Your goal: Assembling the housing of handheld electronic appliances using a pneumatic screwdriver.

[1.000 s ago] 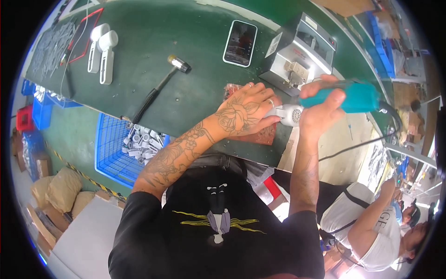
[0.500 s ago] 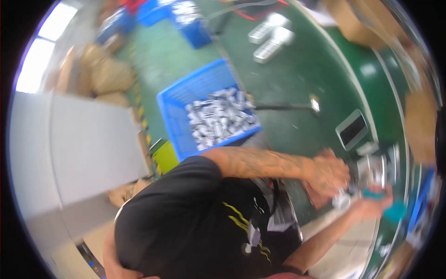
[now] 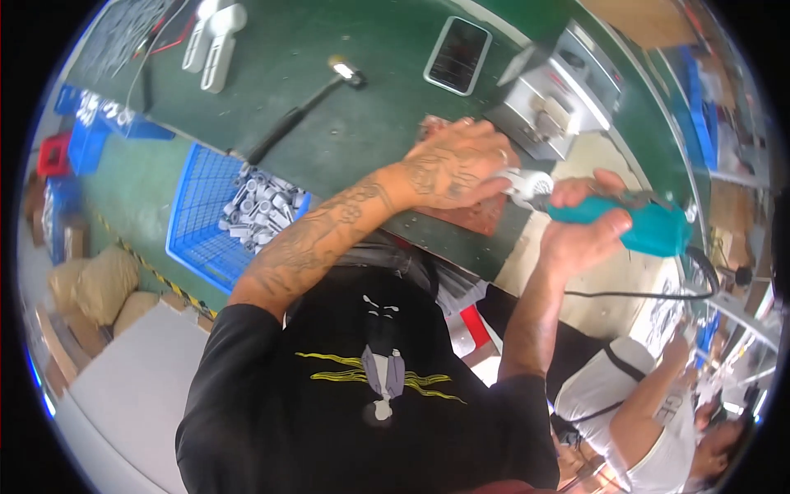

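Note:
My tattooed left hand (image 3: 461,169) is closed, its fingertips pinching a small white plastic part (image 3: 536,184) with a round, slotted end. Beneath that hand lies a reddish-brown board (image 3: 477,216) on the green bench. My right hand (image 3: 576,239) wraps round a teal corded power tool (image 3: 658,229). The tool's narrow grey front end points left and meets the white part, or comes very close to it; the exact contact is too small to make out.
Past my hands stands a metal machine (image 3: 543,107), with a phone (image 3: 457,58) beside it. A hammer (image 3: 288,123) and long white parts (image 3: 218,53) lie farther left. A blue basket (image 3: 197,210) holds many small grey-white pieces. Another person (image 3: 634,412) is at the lower right.
The view has swung, bringing the bench and both hands nearer its middle. Both frames show the teal tool in my right hand; its front end is now at the white part.

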The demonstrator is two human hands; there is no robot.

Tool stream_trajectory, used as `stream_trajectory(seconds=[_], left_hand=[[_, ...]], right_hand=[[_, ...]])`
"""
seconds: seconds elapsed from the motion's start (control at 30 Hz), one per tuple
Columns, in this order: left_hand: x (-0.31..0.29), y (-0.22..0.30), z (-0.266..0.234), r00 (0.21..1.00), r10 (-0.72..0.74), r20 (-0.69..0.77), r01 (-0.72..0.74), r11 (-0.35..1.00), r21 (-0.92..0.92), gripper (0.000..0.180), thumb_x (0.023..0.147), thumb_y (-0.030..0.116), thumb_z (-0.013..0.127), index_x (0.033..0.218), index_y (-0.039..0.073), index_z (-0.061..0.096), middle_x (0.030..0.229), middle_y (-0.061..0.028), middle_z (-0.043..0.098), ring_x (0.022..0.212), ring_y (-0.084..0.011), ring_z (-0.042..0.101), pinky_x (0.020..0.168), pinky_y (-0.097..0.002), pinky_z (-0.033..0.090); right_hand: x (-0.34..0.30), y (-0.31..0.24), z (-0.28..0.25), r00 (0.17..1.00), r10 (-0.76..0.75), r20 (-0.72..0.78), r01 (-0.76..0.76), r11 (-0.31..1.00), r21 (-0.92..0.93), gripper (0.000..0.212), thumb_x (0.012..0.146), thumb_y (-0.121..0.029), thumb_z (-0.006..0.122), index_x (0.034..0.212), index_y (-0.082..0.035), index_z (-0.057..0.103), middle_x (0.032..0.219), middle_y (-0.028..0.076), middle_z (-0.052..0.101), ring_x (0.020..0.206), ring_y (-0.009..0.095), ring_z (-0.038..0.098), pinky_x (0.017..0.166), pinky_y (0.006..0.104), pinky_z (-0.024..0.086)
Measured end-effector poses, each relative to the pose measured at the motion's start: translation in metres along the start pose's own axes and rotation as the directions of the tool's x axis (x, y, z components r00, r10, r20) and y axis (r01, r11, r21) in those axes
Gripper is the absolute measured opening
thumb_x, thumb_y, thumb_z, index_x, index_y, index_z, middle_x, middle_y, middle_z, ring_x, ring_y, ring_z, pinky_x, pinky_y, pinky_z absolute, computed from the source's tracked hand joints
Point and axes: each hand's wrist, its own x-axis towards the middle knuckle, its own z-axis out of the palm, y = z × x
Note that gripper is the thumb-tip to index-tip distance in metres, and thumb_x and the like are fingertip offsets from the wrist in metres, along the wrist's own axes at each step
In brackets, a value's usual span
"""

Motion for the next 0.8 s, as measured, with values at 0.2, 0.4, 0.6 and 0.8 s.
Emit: stream_trajectory(seconds=[0.2,0.4,0.6,0.8], left_hand=[[0.012,0.004,0.006,0.994,-0.060,0.091,0.057,0.998,0.036,0.036,0.095,0.032,0.062,0.124,0.013,0.064,0.116,-0.0065,0.060,0.112,-0.0270,0.053,0.100,-0.0441,0.041],[0.015,0.005,0.009,0.993,-0.075,0.093,0.070,0.996,0.052,0.036,0.094,0.031,0.063,0.125,0.013,0.063,0.117,-0.0060,0.060,0.111,-0.0274,0.053,0.099,-0.0440,0.041],[0.014,0.007,0.005,0.991,-0.087,0.098,0.082,0.995,0.048,0.036,0.094,0.030,0.064,0.125,0.013,0.063,0.116,-0.0049,0.060,0.109,-0.0267,0.054,0.096,-0.0436,0.042],[0.010,0.009,0.010,0.994,-0.080,0.070,0.076,0.995,0.060,0.035,0.093,0.029,0.064,0.124,0.013,0.063,0.123,-0.0039,0.060,0.109,-0.0263,0.055,0.096,-0.0437,0.042]], right_hand=[[0.004,-0.012,-0.002,0.998,0.040,-0.040,-0.040,0.999,-0.012,0.080,0.092,-0.071,0.054,0.109,0.007,0.053,0.066,0.010,0.050,0.060,0.024,0.052,0.058,0.0372,0.045],[0.010,-0.004,-0.003,0.998,0.058,0.014,-0.059,0.997,0.054,0.079,0.088,-0.070,0.061,0.107,0.007,0.053,0.066,0.011,0.053,0.059,0.023,0.055,0.057,0.0364,0.047],[0.006,0.013,-0.005,0.994,0.092,0.060,-0.101,0.980,0.173,0.065,0.088,-0.056,0.070,0.101,0.004,0.052,0.067,0.011,0.055,0.058,0.022,0.056,0.056,0.0362,0.049],[0.002,0.014,-0.006,0.992,0.095,0.077,-0.110,0.971,0.213,0.061,0.088,-0.057,0.068,0.093,0.001,0.052,0.066,0.012,0.054,0.056,0.024,0.053,0.053,0.0357,0.046]])
